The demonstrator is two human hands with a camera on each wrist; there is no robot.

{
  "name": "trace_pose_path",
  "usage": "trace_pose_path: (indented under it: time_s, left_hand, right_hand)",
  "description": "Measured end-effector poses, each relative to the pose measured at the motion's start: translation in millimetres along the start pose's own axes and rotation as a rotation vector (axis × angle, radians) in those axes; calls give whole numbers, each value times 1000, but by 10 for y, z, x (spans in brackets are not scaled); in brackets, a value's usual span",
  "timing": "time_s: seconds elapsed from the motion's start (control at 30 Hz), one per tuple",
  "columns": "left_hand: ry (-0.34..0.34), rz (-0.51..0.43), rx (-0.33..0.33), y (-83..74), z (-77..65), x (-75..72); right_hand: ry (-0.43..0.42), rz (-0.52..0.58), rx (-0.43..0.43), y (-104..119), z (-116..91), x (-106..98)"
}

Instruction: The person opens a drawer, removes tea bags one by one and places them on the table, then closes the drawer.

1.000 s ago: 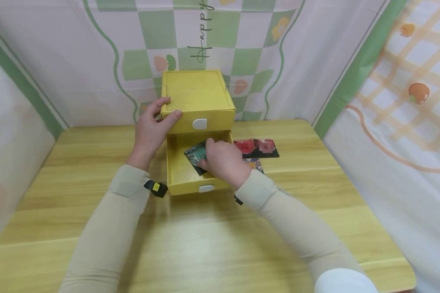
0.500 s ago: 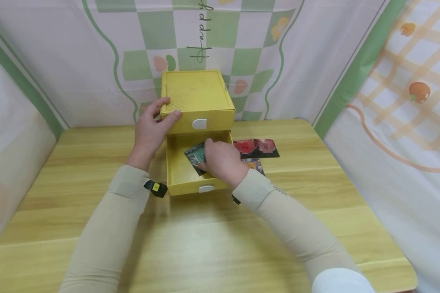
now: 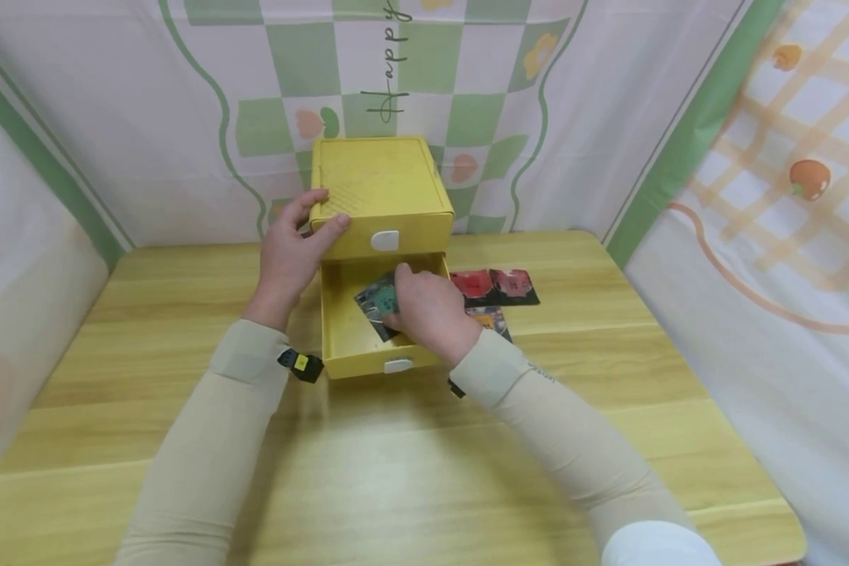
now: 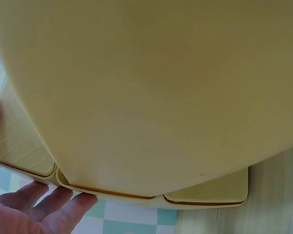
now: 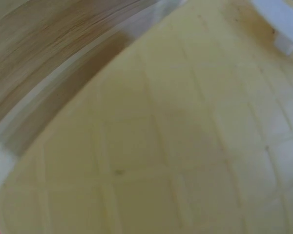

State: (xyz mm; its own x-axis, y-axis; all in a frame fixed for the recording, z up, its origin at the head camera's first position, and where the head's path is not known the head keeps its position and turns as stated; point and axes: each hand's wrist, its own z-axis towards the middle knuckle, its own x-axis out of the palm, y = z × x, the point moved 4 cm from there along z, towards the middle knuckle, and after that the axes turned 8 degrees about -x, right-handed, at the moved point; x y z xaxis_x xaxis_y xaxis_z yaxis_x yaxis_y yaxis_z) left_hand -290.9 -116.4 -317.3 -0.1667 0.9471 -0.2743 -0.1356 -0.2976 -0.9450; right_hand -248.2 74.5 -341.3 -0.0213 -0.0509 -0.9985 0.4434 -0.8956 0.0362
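A yellow two-drawer box (image 3: 382, 177) stands at the back of the table, its lower drawer (image 3: 339, 338) pulled out and the upper one closed. My left hand (image 3: 290, 251) rests on the box's upper left front corner, thumb on the front edge. In the left wrist view its fingers (image 4: 63, 207) lie extended against the box's side. Inside the lower drawer, my right hand (image 3: 435, 314) pinches a flat dark-and-teal printed packet (image 3: 378, 303) by its right part, which the hand hides. The right wrist view shows only the drawer's waffle-patterned front (image 5: 136, 146) and white handle (image 5: 283, 19).
Red-and-black flat packets (image 3: 512, 287) lie on the table right of the box. Another packet with an orange patch (image 3: 491, 317) lies nearer, partly behind the right hand. A patterned curtain (image 3: 424, 55) hangs close behind the box. The wooden table (image 3: 389, 472) extends toward me.
The teal packet tilts slightly in the drawer, and my right hand has shifted a little to the left. My left hand stays in place.
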Motion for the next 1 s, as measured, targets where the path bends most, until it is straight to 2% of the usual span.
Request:
trace_pose_path:
  time_s: [0.2,0.53,1.0]
  left_hand:
    - [6,0,-8,3,-2,22]
    - [7,-14,-27,-11,-10,27]
    - [9,3,-26,-10,-6,1]
  right_hand:
    - [-29,76,7,-33,-4,18]
    - [-112,220,-64,-107,-68,-137]
    - [-200,456,15,-407,-353,-298]
